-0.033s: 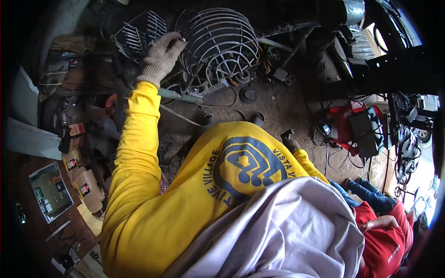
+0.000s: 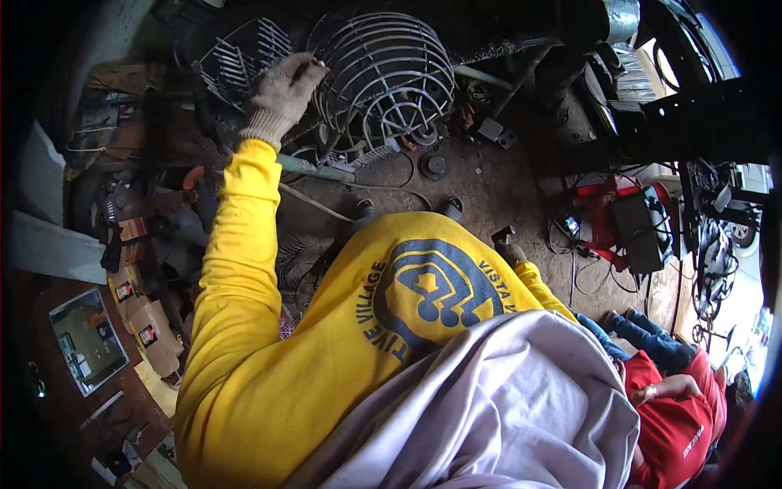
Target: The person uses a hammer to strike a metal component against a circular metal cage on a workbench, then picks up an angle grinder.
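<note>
My left hand (image 2: pixel 281 94), in a pale knit work glove, reaches out beside a round cage of welded metal bars (image 2: pixel 391 69). Its thumb and fingers are pinched together at the cage's left edge, with a small bright tip showing between them; I cannot make out what it is. Left of the glove lies a grate of short parallel bars (image 2: pixel 236 61). Low on my right side, my right hand (image 2: pixel 513 253), partly hidden by my body, is closed round what looks like a hammer (image 2: pixel 504 235) with a dark head.
A green pipe (image 2: pixel 314 169) and a cable lie before the cage. On the brown floor sits a round dark metal piece (image 2: pixel 435 166). A red and black machine (image 2: pixel 627 220) with cables stands at right. A person in red (image 2: pixel 672 416) is at lower right. Boxes (image 2: pixel 155 334) line the left.
My left fingers have drawn slightly closer together at the cage's edge. The right hand and the cage look the same.
</note>
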### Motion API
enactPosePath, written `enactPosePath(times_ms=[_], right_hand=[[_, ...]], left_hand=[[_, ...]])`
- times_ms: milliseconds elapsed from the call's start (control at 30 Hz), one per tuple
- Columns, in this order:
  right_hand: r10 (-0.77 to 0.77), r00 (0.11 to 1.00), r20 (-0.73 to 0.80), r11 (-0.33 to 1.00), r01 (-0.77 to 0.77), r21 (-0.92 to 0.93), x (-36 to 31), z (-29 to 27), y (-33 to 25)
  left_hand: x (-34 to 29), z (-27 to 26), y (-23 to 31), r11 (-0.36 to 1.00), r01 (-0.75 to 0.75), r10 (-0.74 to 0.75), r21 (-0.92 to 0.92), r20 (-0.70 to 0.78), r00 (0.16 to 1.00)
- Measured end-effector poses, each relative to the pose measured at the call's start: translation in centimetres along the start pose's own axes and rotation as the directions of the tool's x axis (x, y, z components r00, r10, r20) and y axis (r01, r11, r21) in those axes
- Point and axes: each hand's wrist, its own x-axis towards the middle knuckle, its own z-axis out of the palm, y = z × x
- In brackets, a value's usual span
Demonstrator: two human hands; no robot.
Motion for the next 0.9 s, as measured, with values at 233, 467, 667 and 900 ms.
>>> enactPosePath(times_ms=[233,467,667,900], right_hand=[[-0.058,0.965,-0.257,0.998,0.054,-0.019,-4.5,5.7,0.2],[-0.279,0.828,-0.486,0.958,0.275,-0.082,-15.3,17.7,-3.3],[-0.568,0.51,-0.646,0.711,0.699,-0.073,-21.9,25.7,-2.7],[-0.497,0.676,-0.544,0.836,0.542,-0.09,-22.5,27.0,-1.8]], left_hand=[[6.4,2.0,-2.3,0.931,-0.27,0.206,-0.247,-0.255,0.945],[11.3,9.5,-3.2,0.772,-0.199,0.228,-0.603,-0.029,0.973],[10.7,12.1,-3.2,0.608,-0.151,0.16,-0.779,-0.067,0.985],[9.6,9.5,-2.0,0.745,-0.171,0.141,-0.644,-0.099,0.985]])
